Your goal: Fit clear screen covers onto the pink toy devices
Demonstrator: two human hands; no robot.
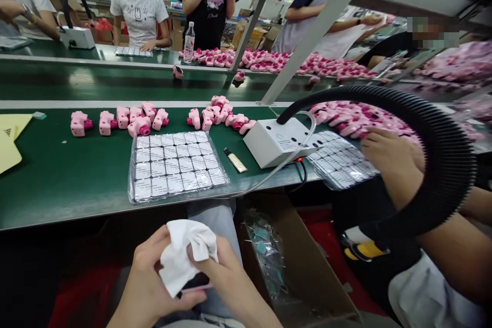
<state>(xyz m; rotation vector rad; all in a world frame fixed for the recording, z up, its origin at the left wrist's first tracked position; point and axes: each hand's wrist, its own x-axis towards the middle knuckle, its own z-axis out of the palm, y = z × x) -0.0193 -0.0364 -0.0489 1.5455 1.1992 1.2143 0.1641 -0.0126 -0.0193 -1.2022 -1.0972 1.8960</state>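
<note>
Below the table's front edge, both my hands hold a crumpled white cloth (183,255). My left hand (148,284) cups it from the left. My right hand (226,279) presses its thumb onto the cloth from the right. A dark, pink-edged object (195,284) shows just under the cloth; most of it is hidden. On the green table (61,179) above my hands lies a clear tray of small white squares (176,165).
Several pink toy cameras (140,120) lie along the far side of the table. A white box with a black corrugated hose (273,139) stands right of the tray, a lighter (235,160) beside it. A co-worker's hand (388,151) reaches over another tray at right. A cardboard box (303,266) sits below.
</note>
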